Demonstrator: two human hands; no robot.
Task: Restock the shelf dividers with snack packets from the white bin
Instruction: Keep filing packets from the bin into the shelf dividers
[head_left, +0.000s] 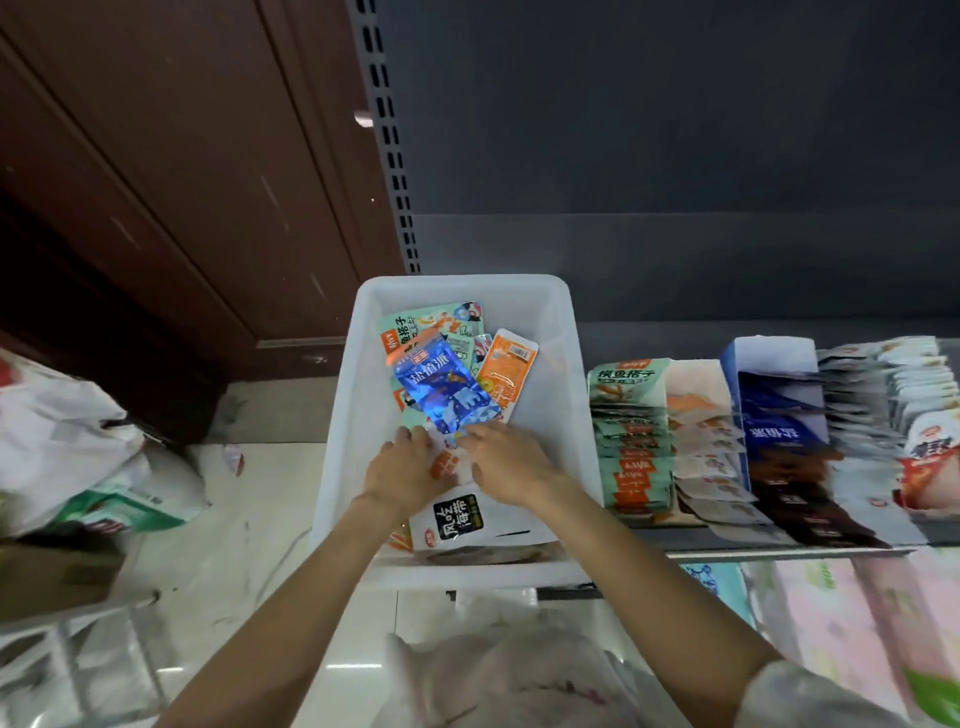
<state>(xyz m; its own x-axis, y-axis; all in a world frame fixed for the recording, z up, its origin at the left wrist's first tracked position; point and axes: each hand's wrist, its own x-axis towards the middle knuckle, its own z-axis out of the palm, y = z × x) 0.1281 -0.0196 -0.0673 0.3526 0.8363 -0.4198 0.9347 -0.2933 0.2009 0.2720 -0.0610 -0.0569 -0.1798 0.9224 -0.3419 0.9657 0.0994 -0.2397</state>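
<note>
— In the white bin (563, 364), what's left?
— Several snack packets (441, 395). Left hand (400, 467) and right hand (511, 467) grasp some; shelf dividers (737, 415) look largely stocked.

1. Light is even and moderate; the upper part stays dim, with the dark back panel (675, 130) of the shelf taking little of it.
2. The white bin (343, 415) is the brightest area, its walls close to washed out.
3. Pale streaks of glare lie on the brown wooden panel (156, 182), and bright patches reflect off the glossy floor tiles (249, 545).
4. The blue foil packet (441, 395) gives off shiny highlights.
5. Wide-angle distortion bends the slotted shelf upright (387, 135) and stretches the forearms near the bottom edge.
6. The corners are soft; the plastic bags (67, 431) at left and the packets (883, 395) at far right are smeared.
</note>
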